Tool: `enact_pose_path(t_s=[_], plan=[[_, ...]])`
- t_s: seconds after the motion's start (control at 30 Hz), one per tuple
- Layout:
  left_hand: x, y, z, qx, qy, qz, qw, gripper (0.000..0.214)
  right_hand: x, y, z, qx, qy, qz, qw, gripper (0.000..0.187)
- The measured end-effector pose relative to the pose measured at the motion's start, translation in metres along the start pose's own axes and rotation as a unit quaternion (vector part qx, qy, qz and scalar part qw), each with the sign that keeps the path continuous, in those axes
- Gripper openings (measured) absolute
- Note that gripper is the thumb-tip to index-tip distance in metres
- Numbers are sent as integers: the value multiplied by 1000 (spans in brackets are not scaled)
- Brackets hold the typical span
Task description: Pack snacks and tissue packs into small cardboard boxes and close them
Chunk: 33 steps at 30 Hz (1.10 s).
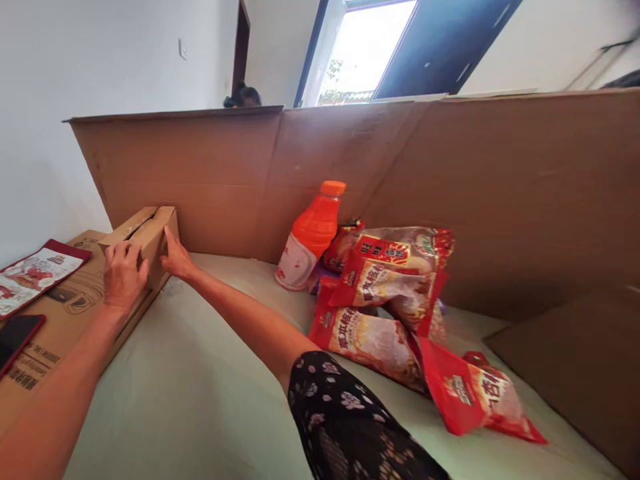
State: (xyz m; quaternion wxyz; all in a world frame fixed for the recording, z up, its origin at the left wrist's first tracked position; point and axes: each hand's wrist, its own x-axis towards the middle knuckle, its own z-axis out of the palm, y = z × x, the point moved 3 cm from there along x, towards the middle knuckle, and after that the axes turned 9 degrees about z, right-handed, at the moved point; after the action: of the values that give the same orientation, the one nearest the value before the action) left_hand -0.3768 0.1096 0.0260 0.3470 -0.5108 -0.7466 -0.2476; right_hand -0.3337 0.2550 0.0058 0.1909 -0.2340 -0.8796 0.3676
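Note:
A small brown cardboard box (159, 235) with a slit between its top flaps stands at the left, against the tall cardboard wall. My left hand (123, 275) is on its near side, fingers curled at the upper edge. On the box's right side, my right hand (176, 257) presses with the index finger stretched upward and the other fingers bent. The box is held between both hands; what is inside it cannot be seen. Beneath and beside it lies a larger flat printed carton (50, 347), carrying a red-and-white food packet (43, 275) and a dark phone-like object with a red edge (19, 339).
Tall cardboard panels (215, 180) surround the pale green cloth surface (190, 400). An orange drink bottle (313, 233) leans near a pile of red snack bags (375, 340), with another red bag (490, 397) to the right. A person's head (247, 97) shows behind the panel.

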Motion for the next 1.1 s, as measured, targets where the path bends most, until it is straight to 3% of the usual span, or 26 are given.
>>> enact_pose_path(t_s=[0.1,0.17,0.27,0.37,0.47,0.6,0.7,0.83,0.93,1.0,1.1], plan=[[15,-7,7,-1,-17,-18,1000,24,-9,2,9,1,-35,5,999,84],[22,-5,2,-17,-29,-24,999,22,-32,1,14,-1,-58,2,998,73],[24,12,-16,-62,-35,-19,997,28,-88,2,13,-2,-97,-8,995,46],[17,38,-28,-112,-8,4,994,48,-158,11,-8,-19,-144,-65,987,24],[-10,75,-25,-147,-8,40,988,56,-236,32,-53,-55,-123,-100,986,20],[-80,136,-2,-194,-129,70,970,52,-340,78,-141,-73,61,-60,994,17],[-130,185,14,-274,-200,67,938,50,-394,119,-208,-125,177,2,976,29],[-161,253,20,-352,-247,94,898,44,-421,168,-272,-226,196,165,940,66],[-162,297,20,-403,-262,92,872,46,-414,189,-298,-242,178,217,929,80],[-156,320,22,-432,-267,68,859,53,-404,194,-306,-247,157,212,932,74],[-144,344,25,-468,-266,-1,843,71,-398,190,-309,-259,130,197,937,46]])
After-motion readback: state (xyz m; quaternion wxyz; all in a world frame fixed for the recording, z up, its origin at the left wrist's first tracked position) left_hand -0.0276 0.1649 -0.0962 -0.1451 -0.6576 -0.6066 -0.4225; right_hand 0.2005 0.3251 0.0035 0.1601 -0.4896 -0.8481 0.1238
